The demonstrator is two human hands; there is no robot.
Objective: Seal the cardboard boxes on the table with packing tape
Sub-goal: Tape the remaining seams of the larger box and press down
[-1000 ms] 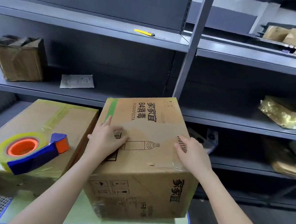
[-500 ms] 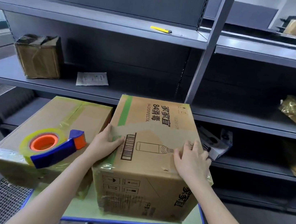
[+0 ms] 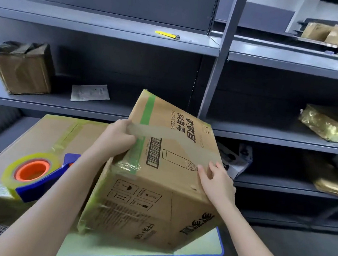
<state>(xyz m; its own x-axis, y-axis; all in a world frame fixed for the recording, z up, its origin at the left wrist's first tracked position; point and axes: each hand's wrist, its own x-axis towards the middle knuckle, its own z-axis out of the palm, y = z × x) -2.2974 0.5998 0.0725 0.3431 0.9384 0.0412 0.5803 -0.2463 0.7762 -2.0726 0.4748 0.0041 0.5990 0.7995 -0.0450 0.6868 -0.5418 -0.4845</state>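
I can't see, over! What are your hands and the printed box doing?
Left grip holds printed box by left edge; right grip presses right edge. Box tilted on table. Tape dispenser sits on neighbouring box.

A brown cardboard box with black print [image 3: 155, 190] is marked with characters, a barcode, a bottle outline and handling symbols. A green stripe is printed across its upper face, and its edges are glazed with yellowish clear tape [image 3: 128, 165]. A plain brown cardboard box [image 3: 55, 134] is banded in the same yellow-green tape. A blue plastic tape dispenser [image 3: 38, 185] is loaded with a translucent yellow roll [image 3: 9, 173] on an orange core [image 3: 31, 171]. The pale green table top [image 3: 125, 253] is edged in blue. A yellow, black-tipped cutter [image 3: 167, 34] is set against grey metal shelving [image 3: 112, 32].
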